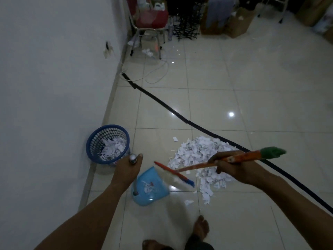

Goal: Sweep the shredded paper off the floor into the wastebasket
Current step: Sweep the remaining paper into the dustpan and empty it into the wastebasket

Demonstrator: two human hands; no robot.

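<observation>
— White shredded paper (198,156) lies mostly in one heap on the tiled floor (234,83), just in front of the black strip (162,103) that crosses the tiles. How far along does the job look?

— Partway, by the look of it. The blue wastebasket (91,150) by the wall already holds a good layer of shreds, so some loads seem to be in. The heap on the floor is plainly larger than what sits in the basket.

— And the hands?

— The left hand (127,170) curls round the top of a long handle with a silver knob, and that handle runs down to the light blue dustpan (149,197), which rests on the floor between the basket and the heap. The right hand (232,168) grips the orange stick of the broom (175,175), fingers wrapped round it near the green end.

— Anything in the pan?

— A small scatter of shreds only. The broom head hangs at the pan's open edge, blurred, so whether it touches the floor cannot be told.

— What remains, then?

— Most of the heap still needs pushing into the pan, then tipping into the basket close by. A few stray scraps lie apart from the heap, one near the bare foot (201,228), and those would need gathering too.
</observation>
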